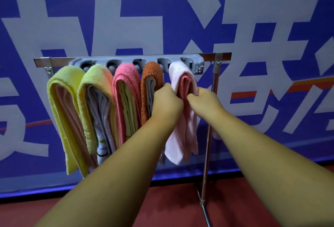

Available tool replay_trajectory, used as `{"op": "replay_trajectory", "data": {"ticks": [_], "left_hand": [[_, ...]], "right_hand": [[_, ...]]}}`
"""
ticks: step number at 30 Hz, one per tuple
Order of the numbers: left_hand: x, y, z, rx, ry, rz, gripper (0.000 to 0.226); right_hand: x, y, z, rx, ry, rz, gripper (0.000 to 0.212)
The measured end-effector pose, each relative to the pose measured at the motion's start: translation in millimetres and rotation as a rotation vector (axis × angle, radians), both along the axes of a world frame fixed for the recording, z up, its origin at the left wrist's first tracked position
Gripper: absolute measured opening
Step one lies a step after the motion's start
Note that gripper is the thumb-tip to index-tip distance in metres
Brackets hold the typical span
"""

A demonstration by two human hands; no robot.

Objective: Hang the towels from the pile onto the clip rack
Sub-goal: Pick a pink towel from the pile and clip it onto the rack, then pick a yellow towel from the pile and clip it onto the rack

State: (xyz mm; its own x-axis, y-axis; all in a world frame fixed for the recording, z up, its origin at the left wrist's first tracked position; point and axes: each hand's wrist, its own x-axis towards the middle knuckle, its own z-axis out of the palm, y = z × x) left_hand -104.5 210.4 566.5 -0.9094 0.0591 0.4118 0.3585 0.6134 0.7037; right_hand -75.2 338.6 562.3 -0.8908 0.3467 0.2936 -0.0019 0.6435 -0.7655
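Observation:
A grey clip rack (126, 60) is fixed to a metal bar on a stand. Several folded towels hang from it side by side: a yellow towel (61, 100), a yellow-green towel (94, 89), a pink towel (124, 89), an orange towel (151, 75) and, at the right end, a pale pink towel (180, 75). My left hand (167, 100) grips the left edge of the pale pink towel. Fingers closed, my right hand (204, 98) pinches its right edge. Both hands sit just below the rack. No pile of towels shows.
The stand's right metal post (210, 118) runs down to a foot on the red floor (162, 208). A blue wall banner (162, 19) with large white characters stands right behind the rack. A small hook (198, 68) hangs at the rack's right end.

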Motion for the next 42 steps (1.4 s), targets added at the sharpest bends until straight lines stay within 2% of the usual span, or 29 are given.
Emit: {"op": "replay_trajectory", "data": {"ticks": [4,6,9,12,17,21,25,29,35,39,42], "left_hand": [[-1,-5,-22,0.061,0.001,-0.12,0.024],[-1,-9,-28,0.096,0.001,-0.174,0.037],[1,-12,-36,0.161,-0.025,-0.218,0.047],[1,-15,-45,0.166,-0.014,-0.23,0.052],[-2,-18,-61,0.202,-0.034,-0.271,0.042],[-3,-22,-66,0.194,-0.024,-0.265,0.042],[-2,-24,-71,0.106,0.03,-0.129,0.048],[-4,-27,-86,0.027,0.003,-0.046,0.056],[-3,-21,-122,-0.096,-0.117,-0.074,0.041],[-1,-22,-144,-0.178,-0.245,-0.154,0.04],[-4,-25,-162,-0.306,-0.348,-0.195,0.036]], "right_hand": [[3,-1,-9,-0.289,-0.001,0.143,0.016],[3,0,-14,-0.367,0.013,0.197,0.029],[-1,-1,-22,-0.317,0.021,0.17,0.044],[-2,-3,-30,-0.232,0.042,0.114,0.033],[-5,-10,-46,-0.178,0.0,0.133,0.041],[-11,-9,-54,-0.149,0.022,0.031,0.034],[-9,-6,-55,-0.167,0.105,-0.078,0.014],[-5,-5,-63,-0.151,0.157,-0.119,0.031],[7,-5,-92,-0.131,0.06,-0.082,0.024],[14,-8,-114,-0.124,-0.031,-0.011,0.028],[20,-9,-133,-0.109,-0.117,0.021,0.025]]}}
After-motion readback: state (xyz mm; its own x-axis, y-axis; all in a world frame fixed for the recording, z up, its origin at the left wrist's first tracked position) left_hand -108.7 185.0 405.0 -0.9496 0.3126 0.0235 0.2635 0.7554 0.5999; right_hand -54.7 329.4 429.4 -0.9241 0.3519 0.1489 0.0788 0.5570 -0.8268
